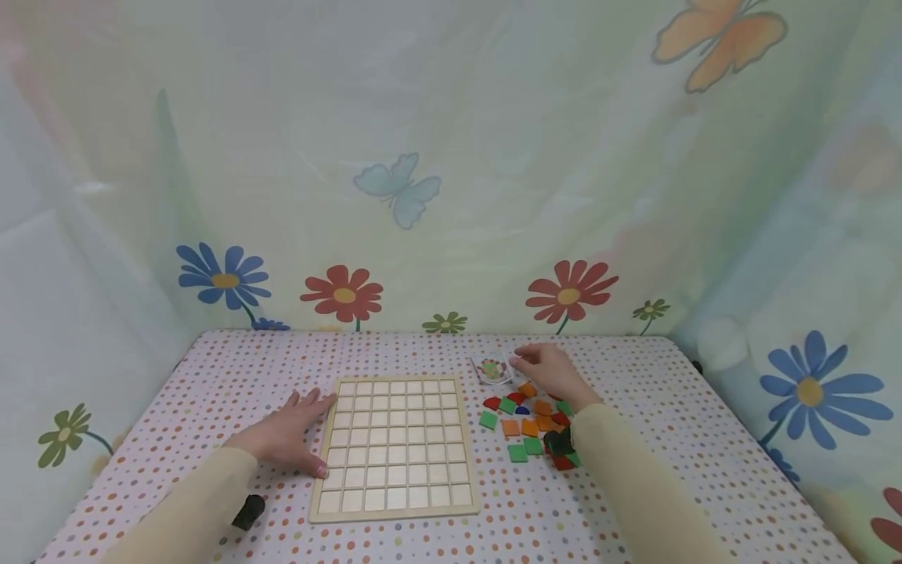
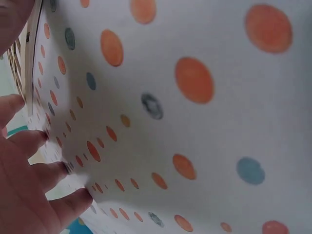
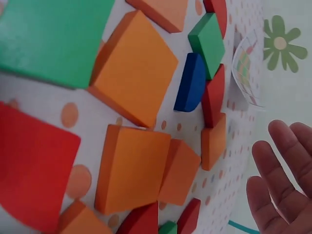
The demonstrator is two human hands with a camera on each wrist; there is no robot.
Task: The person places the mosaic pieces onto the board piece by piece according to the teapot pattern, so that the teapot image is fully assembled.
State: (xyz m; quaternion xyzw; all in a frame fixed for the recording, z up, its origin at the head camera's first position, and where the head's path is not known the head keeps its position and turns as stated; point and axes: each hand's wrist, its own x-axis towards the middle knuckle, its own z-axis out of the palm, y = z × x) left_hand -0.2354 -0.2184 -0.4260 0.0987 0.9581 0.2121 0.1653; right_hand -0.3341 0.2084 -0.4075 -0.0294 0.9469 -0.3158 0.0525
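A wooden board with a grid of square cells (image 1: 387, 446) lies on the dotted table. My left hand (image 1: 285, 435) is spread along its left side, thumb and forefinger at the frame's edge; the left wrist view shows the other fingers (image 2: 53, 178) splayed over the tabletop. At the back, my right hand (image 1: 553, 374) hovers beside a small curled card with a coloured pattern (image 1: 493, 370). In the right wrist view, its fingers (image 3: 275, 170) are loosely extended and apart from the card (image 3: 247, 68), holding nothing visible; the thumb is out of sight there.
Several flat pieces lie right of the board: green squares (image 1: 517, 453), orange squares (image 1: 510, 428), red rounded pieces (image 1: 492, 403) and a blue half-round (image 3: 191, 83). My right sleeve (image 1: 620, 462) and a black wrist device (image 1: 559, 442) cover some. A flowered curtain (image 1: 451, 196) rises behind the table.
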